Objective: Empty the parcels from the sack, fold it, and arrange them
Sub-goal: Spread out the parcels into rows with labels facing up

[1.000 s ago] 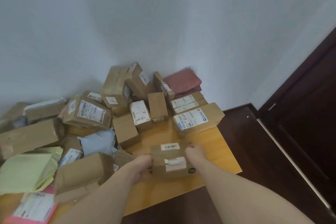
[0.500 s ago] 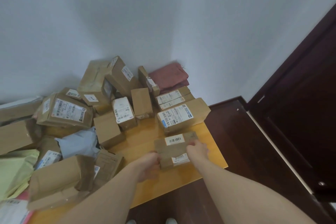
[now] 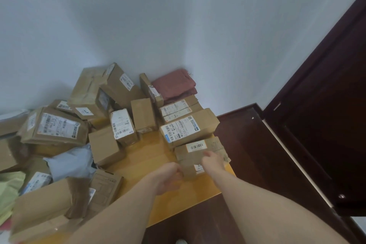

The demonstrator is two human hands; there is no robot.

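The small brown box (image 3: 200,154) sits near the right corner of the yellow table (image 3: 150,156), just in front of the long box with the big white label (image 3: 188,128). It looks like a stiff cardboard box — light enough for two hands, with flat sides and tape that may be a bit slick. The best place to hold it is by its two short ends, one hand on each, so it does not tip.

The right hand (image 3: 213,161) lies on top of the small brown box with its fingers curled over the near edge, holding it. The left hand (image 3: 168,177) is at the left end of the same box, fingers bent in — the view is blurry there, so I cannot tell if it really grips the box or only touches it. Both arms reach straight out from the bottom of the view, low over the table.

Behind and left of the small brown box, the heap of parcels (image 3: 95,125) lies jumbled. A folded pink cloth (image 3: 174,85) rests in the wall corner behind the long box, maybe the sack.
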